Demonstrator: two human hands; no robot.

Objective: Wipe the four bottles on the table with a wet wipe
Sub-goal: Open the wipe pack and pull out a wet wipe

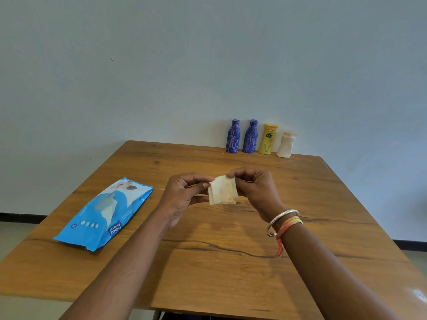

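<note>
both hands are raised over the middle of the wooden counter (208, 269) and share one folded wet wipe (223, 191). the left hand (182, 195) pinches the wipe's upper left corner between thumb and curled fingers, and the right hand (254, 188) pinches the upper right corner the same way, its other fingers curled in behind the sheet. the wipe hangs down between them as a small, roughly square pad, pale cream with faint orange-brown staining on the side that shows; it is held in the air, clear of the counter top.

the four bottles stand upright in a row at the far edge of the counter, close against the pale wall and well apart from the hands. from left to right: a first blue bottle (233, 136) with white streaks, a second blue bottle (250, 137) of the same kind just beside it, a yellow bottle (268, 139) with a yellow cap, and a white bottle (286, 144) that is shorter than the rest.

on the near left of the counter lies the wipe pack (104, 213) — blue and white, flat on its back, set at a slant, with its flap peeled open.

the right wrist carries a silver bangle (283, 217) and, just below it, an orange thread band (288, 224) whose loose end hangs down.
</note>
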